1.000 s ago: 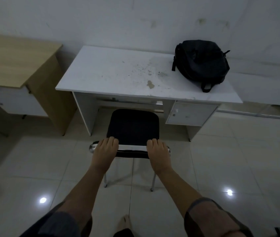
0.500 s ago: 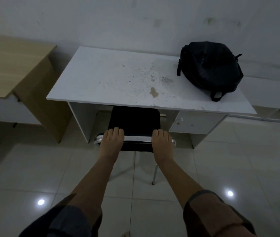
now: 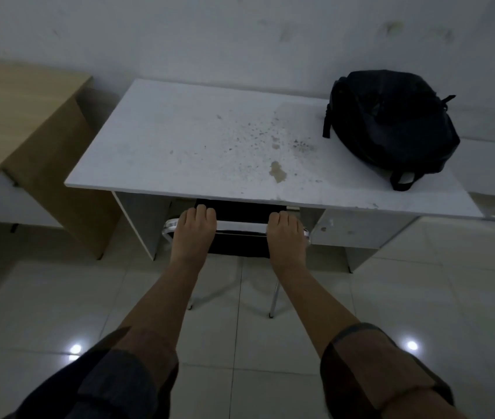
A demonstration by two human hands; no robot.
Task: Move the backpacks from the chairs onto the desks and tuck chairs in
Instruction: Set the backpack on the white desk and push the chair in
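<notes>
A black backpack (image 3: 390,125) lies on the right end of the white desk (image 3: 198,140), against the wall. A black chair (image 3: 241,226) with a chrome frame stands at the desk's front edge, its seat almost wholly hidden under the top. My left hand (image 3: 193,234) grips the left part of the backrest's top rail. My right hand (image 3: 285,237) grips the right part of the same rail. Only the backrest and two rear legs of the chair show.
A wooden desk (image 3: 13,116) stands to the left, close to the white one. Another white surface (image 3: 494,164) adjoins on the right. A drawer unit (image 3: 352,231) sits under the white desk's right side. Glossy tiled floor (image 3: 421,297) lies behind the chair.
Both hands have pushed the chair forward, and its seat has slid under the white desk. I have come closer to the desk.
</notes>
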